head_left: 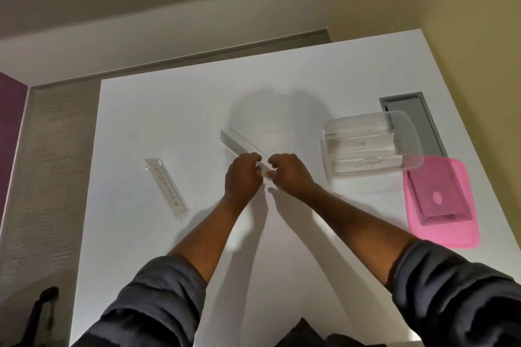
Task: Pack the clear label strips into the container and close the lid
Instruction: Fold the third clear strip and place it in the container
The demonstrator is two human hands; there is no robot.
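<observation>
A clear label strip (235,141) lies diagonally at the middle of the white table (174,110). My left hand (243,177) and my right hand (287,172) both pinch its near end. A second clear strip (167,189), with handwritten lettering, lies flat to the left, apart from my hands. The clear container (369,118) stands open at the right. Inside it are two strips, one marked DOG (358,144) and one marked ELEPHANT (369,164). The pink lid (439,200) rests on the table just right of and nearer than the container.
A grey recessed cable tray (417,110) is set into the table behind the container. The table's left edge drops off beside a textured wall. A dark object (42,307) stands at the lower left, off the table.
</observation>
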